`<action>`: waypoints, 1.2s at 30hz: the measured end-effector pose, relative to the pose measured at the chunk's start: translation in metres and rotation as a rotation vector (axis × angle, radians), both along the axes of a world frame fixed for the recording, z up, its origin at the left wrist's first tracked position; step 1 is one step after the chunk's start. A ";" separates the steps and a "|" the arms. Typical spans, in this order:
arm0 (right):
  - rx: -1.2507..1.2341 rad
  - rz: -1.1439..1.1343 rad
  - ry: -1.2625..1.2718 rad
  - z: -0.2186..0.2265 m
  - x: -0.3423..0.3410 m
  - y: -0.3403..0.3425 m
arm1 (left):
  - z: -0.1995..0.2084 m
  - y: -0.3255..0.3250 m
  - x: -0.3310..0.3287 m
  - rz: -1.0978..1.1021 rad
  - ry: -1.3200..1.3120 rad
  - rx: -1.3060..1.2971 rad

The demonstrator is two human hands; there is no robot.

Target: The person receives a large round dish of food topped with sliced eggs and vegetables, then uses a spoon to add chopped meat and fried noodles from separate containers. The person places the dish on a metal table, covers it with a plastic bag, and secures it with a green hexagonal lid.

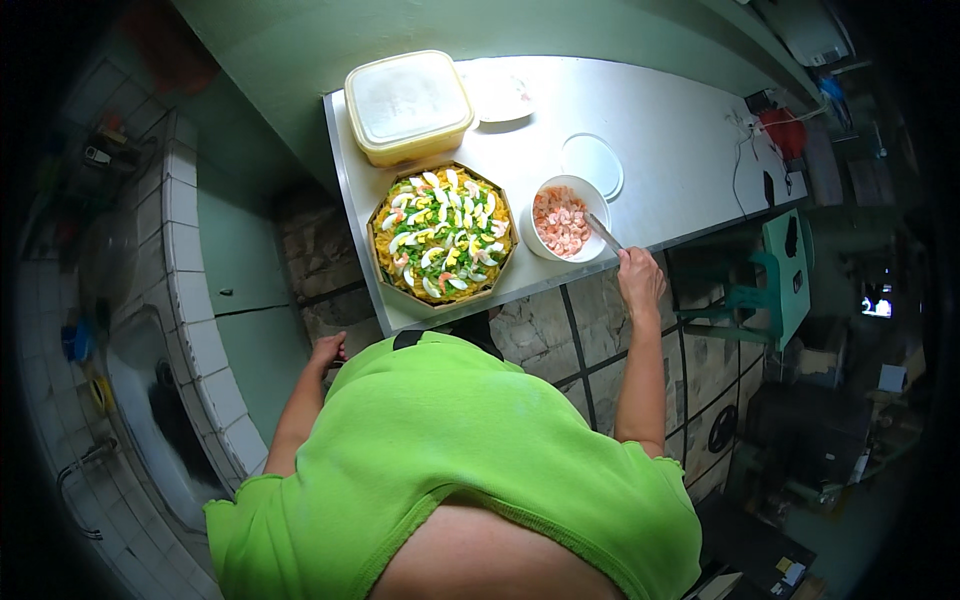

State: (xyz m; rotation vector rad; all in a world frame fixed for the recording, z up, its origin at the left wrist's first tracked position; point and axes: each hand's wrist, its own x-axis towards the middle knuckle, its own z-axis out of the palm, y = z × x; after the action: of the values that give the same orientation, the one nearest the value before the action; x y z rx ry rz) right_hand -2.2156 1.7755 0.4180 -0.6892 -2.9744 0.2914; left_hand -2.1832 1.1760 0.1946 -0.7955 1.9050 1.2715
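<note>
The metal utensil stands slanted in the white bowl, its lower end among the pink shrimp pieces. The right hand has its fingers closed around the handle's end, just beyond the front edge of the bench. The bowl is on the bench, near this edge. Behind it, to the right, lies a pale round lid. To the left of the bowl is the octagonal tray, filled with yellow food under egg slices, chopped greens and some shrimp. The left hand is low beside the bench corner, its fingers curled; I cannot tell if it holds something. Behind the tray there is a yellowish lidded container, and beside it a small plate.
</note>
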 end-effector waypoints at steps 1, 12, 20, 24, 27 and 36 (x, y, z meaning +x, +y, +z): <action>0.000 -0.007 -0.027 0.001 -0.003 -0.002 | -0.001 0.000 0.000 0.006 -0.007 0.004; -0.281 0.060 0.224 0.030 -0.005 -0.032 | -0.003 -0.018 0.012 0.008 0.030 0.028; -0.262 0.408 0.395 -0.031 -0.036 -0.149 | 0.005 -0.013 0.009 -0.003 0.004 0.058; -0.082 0.485 0.464 -0.046 -0.041 -0.161 | 0.006 -0.015 0.014 0.026 0.000 0.038; -0.083 0.515 0.454 -0.047 -0.031 -0.152 | -0.001 -0.020 0.021 0.032 0.011 0.013; -0.484 0.184 0.435 -0.025 0.006 -0.091 | -0.025 -0.022 0.014 -0.050 -0.008 0.024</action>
State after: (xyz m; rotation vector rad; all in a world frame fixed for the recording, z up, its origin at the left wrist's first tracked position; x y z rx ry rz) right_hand -2.2093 1.6846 0.3928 -0.3190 -2.5547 1.0484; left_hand -2.1688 1.1543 0.1697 -0.7349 1.8880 1.2570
